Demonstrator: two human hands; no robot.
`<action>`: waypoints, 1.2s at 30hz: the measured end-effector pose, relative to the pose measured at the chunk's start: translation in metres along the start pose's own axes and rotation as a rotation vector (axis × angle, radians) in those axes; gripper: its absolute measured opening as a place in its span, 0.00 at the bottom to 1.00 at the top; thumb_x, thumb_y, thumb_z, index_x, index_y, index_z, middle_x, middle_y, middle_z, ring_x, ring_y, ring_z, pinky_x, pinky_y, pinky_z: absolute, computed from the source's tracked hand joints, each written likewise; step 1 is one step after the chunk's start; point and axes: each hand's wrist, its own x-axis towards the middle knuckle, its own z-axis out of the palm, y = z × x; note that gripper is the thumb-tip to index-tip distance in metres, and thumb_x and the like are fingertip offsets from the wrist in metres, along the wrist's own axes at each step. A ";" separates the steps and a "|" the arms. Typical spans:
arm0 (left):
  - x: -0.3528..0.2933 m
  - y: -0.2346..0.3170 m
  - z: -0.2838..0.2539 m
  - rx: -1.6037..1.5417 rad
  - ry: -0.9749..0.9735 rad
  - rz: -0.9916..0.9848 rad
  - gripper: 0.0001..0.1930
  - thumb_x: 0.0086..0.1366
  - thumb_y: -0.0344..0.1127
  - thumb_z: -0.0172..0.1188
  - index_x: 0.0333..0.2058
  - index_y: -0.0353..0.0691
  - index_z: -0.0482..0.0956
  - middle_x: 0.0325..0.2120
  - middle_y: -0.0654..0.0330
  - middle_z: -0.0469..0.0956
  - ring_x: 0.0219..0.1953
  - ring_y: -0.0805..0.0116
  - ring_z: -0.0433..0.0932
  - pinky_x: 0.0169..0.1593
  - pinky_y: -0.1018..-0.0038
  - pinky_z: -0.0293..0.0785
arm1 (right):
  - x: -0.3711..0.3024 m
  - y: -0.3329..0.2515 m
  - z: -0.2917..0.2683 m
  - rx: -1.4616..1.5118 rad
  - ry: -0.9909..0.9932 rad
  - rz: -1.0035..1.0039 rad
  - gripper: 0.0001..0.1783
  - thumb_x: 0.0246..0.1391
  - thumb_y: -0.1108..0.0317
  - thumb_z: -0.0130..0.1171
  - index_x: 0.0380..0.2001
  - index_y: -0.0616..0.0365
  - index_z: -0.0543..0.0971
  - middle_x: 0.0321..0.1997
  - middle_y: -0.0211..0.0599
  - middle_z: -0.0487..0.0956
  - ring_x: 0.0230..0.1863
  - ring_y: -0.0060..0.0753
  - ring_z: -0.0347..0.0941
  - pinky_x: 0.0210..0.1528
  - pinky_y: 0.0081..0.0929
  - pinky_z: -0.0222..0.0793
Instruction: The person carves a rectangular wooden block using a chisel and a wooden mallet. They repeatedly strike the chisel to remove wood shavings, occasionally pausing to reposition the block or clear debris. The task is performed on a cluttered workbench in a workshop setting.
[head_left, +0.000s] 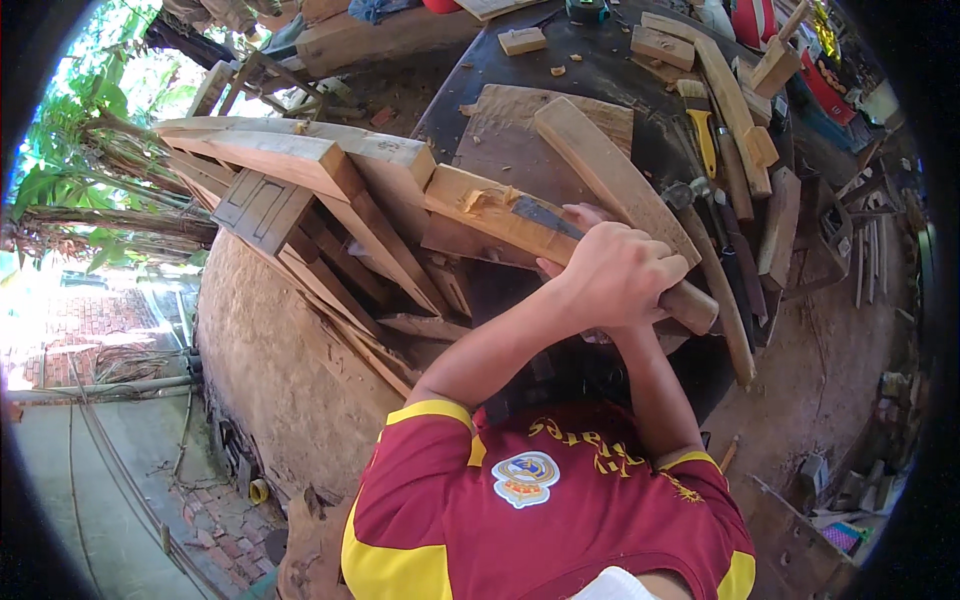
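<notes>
A chisel [546, 216] with a dark, flat blade and a thick wooden handle lies slantwise over a pale timber piece [470, 190]. My left hand [622, 268] is closed around the handle from above, and the handle's butt sticks out to its right. Beneath it is my right hand [586, 213], mostly covered, with a few fingers showing beside the chisel near the blade. The blade's tip touches a roughly cut patch on the timber, where curled wood shavings [488, 198] lie. Right behind my hands rests a long squared wooden block [610, 175].
A wooden frame [310, 165] of joined beams stretches to the left. On the dark bench [470, 70] lie a flat board [505, 115], a yellow-handled brush [701, 130], a hammer [680, 196], several long-handled tools and offcuts. A wooden mallet [777, 68] stands at the far right.
</notes>
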 end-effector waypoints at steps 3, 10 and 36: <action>-0.005 -0.001 0.005 0.029 0.014 0.009 0.10 0.41 0.39 0.61 0.21 0.46 0.71 0.19 0.62 0.74 0.26 0.59 0.79 0.34 0.61 0.74 | -0.002 0.000 0.003 0.014 -0.001 0.003 0.42 0.42 0.62 0.71 0.62 0.53 0.64 0.57 0.40 0.70 0.60 0.41 0.66 0.63 0.32 0.59; -0.016 -0.003 0.014 -0.003 0.007 0.087 0.11 0.41 0.42 0.62 0.21 0.46 0.70 0.18 0.63 0.73 0.25 0.59 0.78 0.37 0.59 0.73 | -0.003 -0.001 0.004 0.013 0.037 0.005 0.42 0.43 0.64 0.71 0.61 0.55 0.64 0.56 0.41 0.70 0.59 0.42 0.66 0.63 0.32 0.60; -0.020 -0.007 0.007 0.065 -0.053 0.094 0.12 0.38 0.42 0.63 0.22 0.46 0.71 0.18 0.62 0.72 0.25 0.61 0.79 0.38 0.53 0.73 | -0.003 0.014 0.007 0.118 -0.017 0.062 0.43 0.44 0.60 0.71 0.62 0.51 0.63 0.58 0.34 0.69 0.61 0.32 0.65 0.64 0.30 0.58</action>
